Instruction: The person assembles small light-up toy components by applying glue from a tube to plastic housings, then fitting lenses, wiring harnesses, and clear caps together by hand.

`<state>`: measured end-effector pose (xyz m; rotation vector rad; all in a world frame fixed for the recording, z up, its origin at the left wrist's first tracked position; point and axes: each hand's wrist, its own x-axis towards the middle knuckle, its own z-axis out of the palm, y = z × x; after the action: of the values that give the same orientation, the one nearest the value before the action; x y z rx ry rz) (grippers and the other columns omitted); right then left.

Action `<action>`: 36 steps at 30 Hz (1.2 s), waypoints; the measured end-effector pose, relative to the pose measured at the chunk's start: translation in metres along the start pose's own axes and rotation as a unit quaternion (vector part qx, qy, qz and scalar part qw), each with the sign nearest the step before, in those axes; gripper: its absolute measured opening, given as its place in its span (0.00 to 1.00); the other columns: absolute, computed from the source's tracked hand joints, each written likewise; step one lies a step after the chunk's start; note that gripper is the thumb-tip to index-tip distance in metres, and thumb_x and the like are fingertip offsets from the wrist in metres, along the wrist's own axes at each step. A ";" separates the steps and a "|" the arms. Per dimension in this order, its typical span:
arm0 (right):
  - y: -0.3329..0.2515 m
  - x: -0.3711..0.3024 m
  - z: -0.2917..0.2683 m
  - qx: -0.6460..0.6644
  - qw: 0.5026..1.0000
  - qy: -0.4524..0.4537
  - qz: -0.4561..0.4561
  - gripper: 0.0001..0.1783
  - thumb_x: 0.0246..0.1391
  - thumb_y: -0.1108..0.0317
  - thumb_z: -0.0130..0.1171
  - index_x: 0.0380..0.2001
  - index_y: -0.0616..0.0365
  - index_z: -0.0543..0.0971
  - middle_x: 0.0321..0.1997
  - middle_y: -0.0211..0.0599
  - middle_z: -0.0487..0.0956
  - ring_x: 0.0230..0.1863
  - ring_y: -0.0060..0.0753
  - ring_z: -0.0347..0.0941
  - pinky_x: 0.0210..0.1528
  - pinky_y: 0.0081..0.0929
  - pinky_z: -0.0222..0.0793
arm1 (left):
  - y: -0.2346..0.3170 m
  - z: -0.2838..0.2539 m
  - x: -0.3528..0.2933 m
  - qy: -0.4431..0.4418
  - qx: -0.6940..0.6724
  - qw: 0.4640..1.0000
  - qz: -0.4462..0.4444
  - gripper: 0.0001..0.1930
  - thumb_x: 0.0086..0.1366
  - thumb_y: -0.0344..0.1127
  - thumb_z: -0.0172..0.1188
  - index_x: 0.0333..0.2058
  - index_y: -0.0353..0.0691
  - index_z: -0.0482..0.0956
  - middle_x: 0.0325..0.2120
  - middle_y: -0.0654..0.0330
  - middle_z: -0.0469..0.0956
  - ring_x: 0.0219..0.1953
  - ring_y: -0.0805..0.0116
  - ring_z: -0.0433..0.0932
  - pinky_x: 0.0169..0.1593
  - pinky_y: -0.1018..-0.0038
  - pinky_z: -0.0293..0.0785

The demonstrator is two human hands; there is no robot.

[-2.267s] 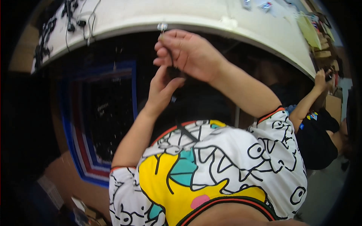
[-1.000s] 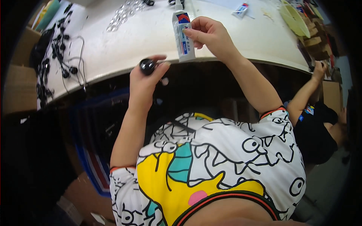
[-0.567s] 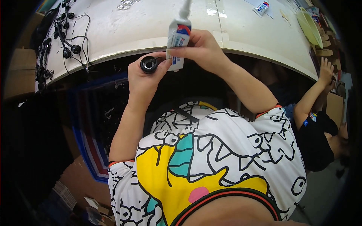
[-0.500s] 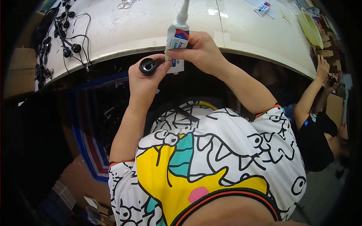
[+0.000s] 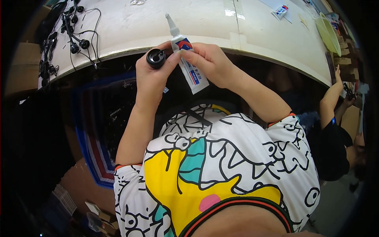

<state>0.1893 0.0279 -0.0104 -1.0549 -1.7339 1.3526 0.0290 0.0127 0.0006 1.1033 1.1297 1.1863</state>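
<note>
My left hand (image 5: pixel 152 75) is closed round a black lamp socket (image 5: pixel 156 59), its round opening facing up with some metal showing inside. A white glue tube (image 5: pixel 193 73) with blue and red print is pinched in my right hand (image 5: pixel 211 63). The tube leans, its long pale nozzle (image 5: pixel 172 24) pointing up and left over the table edge and its flat end hanging toward my lap. My left thumb meets the tube beside my right thumb. The fingers behind the tube are partly hidden.
Black cables with sockets (image 5: pixel 75 45) lie at the left of the white table (image 5: pixel 130 29). Another glue tube (image 5: pixel 281 12) and a pale green basin (image 5: pixel 328 33) are at the right. A co-worker's arm (image 5: pixel 331 94) reaches in there. A blue-edged striped bag (image 5: pixel 89 150) stands below left.
The glue tube has come lower and tipped, its nozzle swinging left and its flat end now reaching further toward my lap. Both hands stay close together; the socket has barely moved.
</note>
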 end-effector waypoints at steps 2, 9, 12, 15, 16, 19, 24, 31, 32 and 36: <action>-0.005 -0.001 0.000 -0.057 0.998 -0.014 -0.016 0.15 0.55 0.60 0.44 0.26 0.62 0.72 0.19 0.40 0.72 0.20 0.31 0.66 0.26 0.24 0.63 | -0.003 -0.002 0.000 -0.001 -0.005 1.000 0.013 0.13 0.50 0.26 0.60 0.37 0.31 0.76 0.27 0.62 0.76 0.29 0.79 0.72 0.35 0.84 0.68; -0.002 -0.002 0.002 -0.195 0.973 0.068 -0.103 0.14 0.55 0.60 0.45 0.25 0.59 0.71 0.19 0.43 0.72 0.22 0.43 0.70 0.24 0.30 0.64 | -0.008 -0.002 -0.002 -0.016 -0.009 1.000 0.010 0.10 0.50 0.24 0.61 0.33 0.33 0.77 0.26 0.63 0.76 0.28 0.79 0.72 0.33 0.85 0.68; -0.001 -0.001 0.001 -0.182 0.975 0.083 -0.101 0.14 0.54 0.58 0.47 0.24 0.58 0.71 0.16 0.40 0.71 0.18 0.41 0.69 0.21 0.28 0.64 | -0.001 -0.003 -0.004 -0.036 -0.034 0.998 -0.049 0.11 0.50 0.24 0.61 0.35 0.32 0.76 0.27 0.63 0.76 0.30 0.78 0.73 0.36 0.84 0.69; -0.003 -0.004 -0.001 -0.125 0.987 0.050 -0.086 0.15 0.54 0.58 0.48 0.22 0.57 0.70 0.15 0.39 0.71 0.18 0.39 0.69 0.20 0.27 0.63 | 0.001 -0.005 -0.006 -0.051 -0.018 0.997 -0.050 0.11 0.50 0.25 0.61 0.35 0.31 0.76 0.27 0.62 0.77 0.29 0.78 0.73 0.36 0.84 0.70; -0.005 -0.006 -0.001 -0.171 0.978 0.062 -0.106 0.15 0.53 0.58 0.48 0.22 0.57 0.70 0.15 0.38 0.71 0.17 0.38 0.69 0.20 0.27 0.63 | -0.001 -0.004 -0.007 -0.052 -0.011 0.998 -0.034 0.12 0.50 0.25 0.61 0.35 0.31 0.76 0.27 0.61 0.77 0.30 0.77 0.74 0.36 0.83 0.70; -0.003 -0.008 0.002 -0.217 0.962 0.087 -0.144 0.14 0.53 0.58 0.50 0.21 0.57 0.70 0.15 0.38 0.70 0.16 0.38 0.68 0.18 0.26 0.63 | -0.004 -0.003 -0.010 -0.054 0.004 0.998 -0.013 0.12 0.50 0.25 0.61 0.35 0.30 0.76 0.27 0.59 0.77 0.30 0.77 0.74 0.36 0.83 0.71; 0.004 -0.008 0.005 -0.200 0.960 0.100 -0.170 0.14 0.51 0.59 0.52 0.20 0.57 0.68 0.14 0.39 0.69 0.16 0.39 0.67 0.18 0.27 0.62 | -0.006 -0.002 -0.012 -0.059 0.000 0.998 -0.013 0.12 0.51 0.25 0.61 0.35 0.30 0.75 0.28 0.58 0.77 0.30 0.76 0.75 0.37 0.82 0.72; 0.005 -0.006 0.005 -0.152 0.968 0.099 -0.171 0.14 0.51 0.61 0.52 0.18 0.58 0.68 0.15 0.40 0.69 0.16 0.41 0.66 0.17 0.27 0.61 | -0.009 -0.003 -0.010 -0.060 -0.014 0.998 -0.012 0.12 0.51 0.25 0.61 0.35 0.29 0.75 0.27 0.58 0.77 0.30 0.75 0.75 0.37 0.82 0.72; 0.005 -0.005 0.005 -0.153 0.968 0.101 -0.173 0.14 0.51 0.62 0.52 0.18 0.58 0.68 0.15 0.41 0.68 0.16 0.42 0.66 0.17 0.26 0.61 | -0.007 -0.003 -0.008 -0.061 -0.005 0.998 -0.019 0.12 0.50 0.25 0.61 0.35 0.30 0.75 0.27 0.58 0.77 0.31 0.76 0.75 0.37 0.82 0.72; 0.005 -0.004 -0.001 -0.140 0.974 0.103 -0.148 0.13 0.52 0.61 0.51 0.20 0.59 0.70 0.15 0.37 0.69 0.16 0.33 0.66 0.19 0.22 0.61 | -0.001 0.001 -0.002 -0.084 0.034 0.996 -0.012 0.18 0.50 0.28 0.62 0.40 0.32 0.71 0.32 0.58 0.74 0.29 0.79 0.72 0.33 0.84 0.69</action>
<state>0.1931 0.0256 -0.0152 -0.9972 -1.8689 0.8024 0.0301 0.0106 -0.0006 1.2161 1.0564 1.0222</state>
